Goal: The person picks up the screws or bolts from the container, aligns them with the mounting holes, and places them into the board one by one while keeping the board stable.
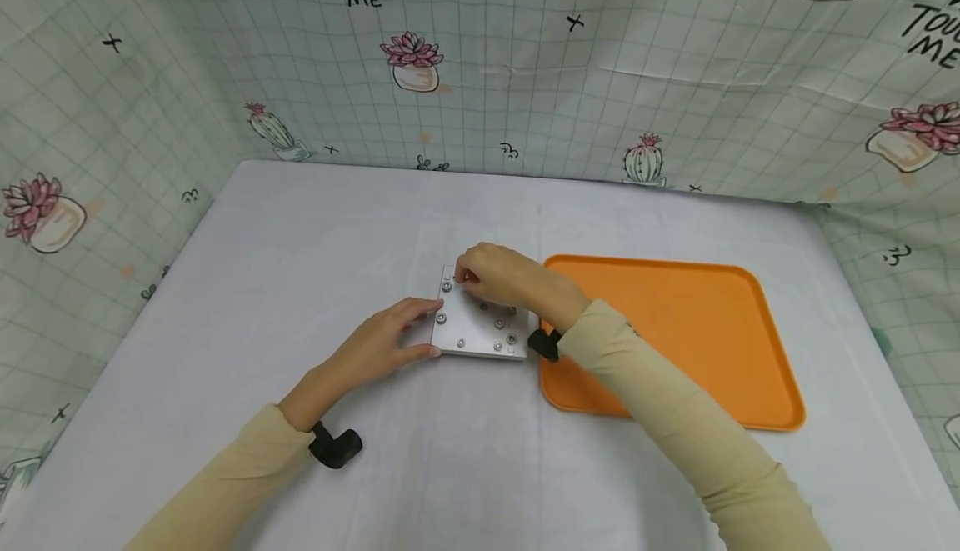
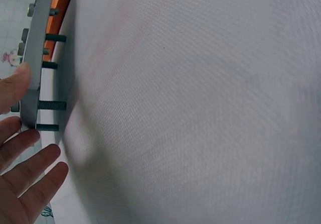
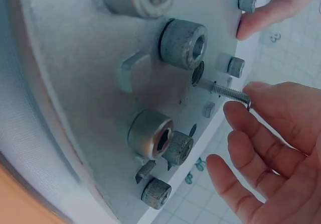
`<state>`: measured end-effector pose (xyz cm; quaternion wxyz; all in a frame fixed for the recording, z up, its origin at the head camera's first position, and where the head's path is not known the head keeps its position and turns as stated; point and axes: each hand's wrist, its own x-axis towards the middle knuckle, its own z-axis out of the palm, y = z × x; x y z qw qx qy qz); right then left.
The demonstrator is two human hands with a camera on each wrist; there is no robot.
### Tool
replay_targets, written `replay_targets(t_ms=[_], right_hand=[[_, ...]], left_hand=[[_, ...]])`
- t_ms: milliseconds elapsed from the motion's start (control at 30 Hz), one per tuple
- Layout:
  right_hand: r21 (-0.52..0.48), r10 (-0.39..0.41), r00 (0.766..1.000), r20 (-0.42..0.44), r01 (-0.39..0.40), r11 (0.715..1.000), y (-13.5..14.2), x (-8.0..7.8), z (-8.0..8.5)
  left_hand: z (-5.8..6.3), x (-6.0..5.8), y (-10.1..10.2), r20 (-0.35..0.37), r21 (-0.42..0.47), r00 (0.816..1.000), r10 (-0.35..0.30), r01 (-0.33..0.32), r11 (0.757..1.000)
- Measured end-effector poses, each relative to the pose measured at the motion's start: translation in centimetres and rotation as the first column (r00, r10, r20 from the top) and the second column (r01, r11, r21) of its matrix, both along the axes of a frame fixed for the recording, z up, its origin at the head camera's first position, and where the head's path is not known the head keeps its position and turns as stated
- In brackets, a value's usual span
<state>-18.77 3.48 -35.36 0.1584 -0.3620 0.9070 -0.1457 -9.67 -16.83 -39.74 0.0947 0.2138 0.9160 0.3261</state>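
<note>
A square silver metal plate (image 1: 472, 330) carries several socket head screws, and their threaded ends stick out under it in the left wrist view. My left hand (image 1: 386, 337) holds the plate at its left edge and near corner, thumb and fingertips against the metal. Over the far part of the plate, my right hand (image 1: 502, 274) pinches a small screw (image 3: 230, 94) between thumb and index finger. That screw's threaded end points at the plate's face, near an open threaded hole (image 3: 198, 74). The right hand's other fingers are loosely bent, holding nothing.
An orange tray (image 1: 697, 343) lies right of the plate, with the right forearm passing over its near left part. A white cloth (image 1: 300, 234) covers the table. Behind it hangs a checked curtain (image 1: 495, 59) with cactus prints.
</note>
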Motion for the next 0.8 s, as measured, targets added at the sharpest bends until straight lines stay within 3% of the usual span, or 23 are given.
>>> replay_targets(t_ms=[233,500,800], right_hand=[[0.048,0.002,1.000,0.010,-0.002,0.999,0.0,0.2,0.2],[0.037,0.007,1.000,-0.005,-0.007,0.999,1.0,0.5,0.0],[-0.106,-0.055,0.989,-0.140,0.041,0.994,4.3,1.9,1.6]], left_hand=[[0.1,0.0,0.0,-0.010,-0.002,1.000,-0.003,0.003,1.000],[0.0,0.0,0.2,-0.008,-0.021,1.000,-0.006,0.006,1.000],[0.6,-0.4,0.4,-0.003,-0.072,1.000,-0.016,0.016,0.997]])
